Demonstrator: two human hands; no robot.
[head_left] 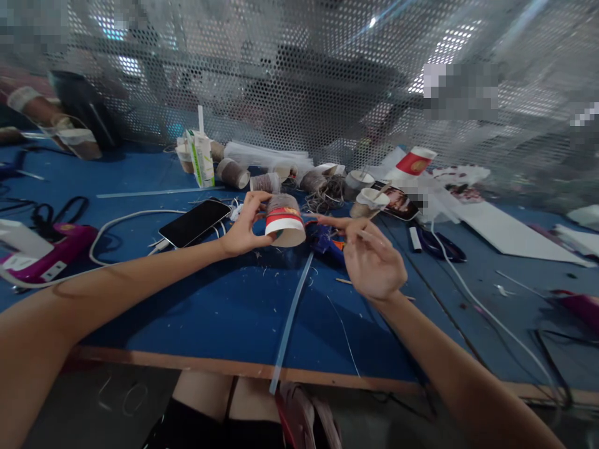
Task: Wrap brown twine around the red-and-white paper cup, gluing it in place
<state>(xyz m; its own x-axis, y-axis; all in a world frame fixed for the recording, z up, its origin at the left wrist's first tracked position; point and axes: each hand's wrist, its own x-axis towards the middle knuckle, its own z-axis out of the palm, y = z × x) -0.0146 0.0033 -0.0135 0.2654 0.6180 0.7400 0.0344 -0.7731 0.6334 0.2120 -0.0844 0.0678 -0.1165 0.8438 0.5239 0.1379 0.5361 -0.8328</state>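
A paper cup carries a smooth red and white printed band. Its upper part seems wrapped in rough brown twine, though blur makes this uncertain. Under the cup, the table has a matt, scuffed blue covering and a bare wood edge. Left of the cup lies a phone with a glossy black face. Further left is a tool in shiny magenta plastic. Below the cup lies a translucent plastic stick. Behind the cup stands a perforated metal screen.

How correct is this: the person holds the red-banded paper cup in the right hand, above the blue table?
No. The head view shows the left hand holding the red-banded paper cup above the blue table; the right hand is open beside it.
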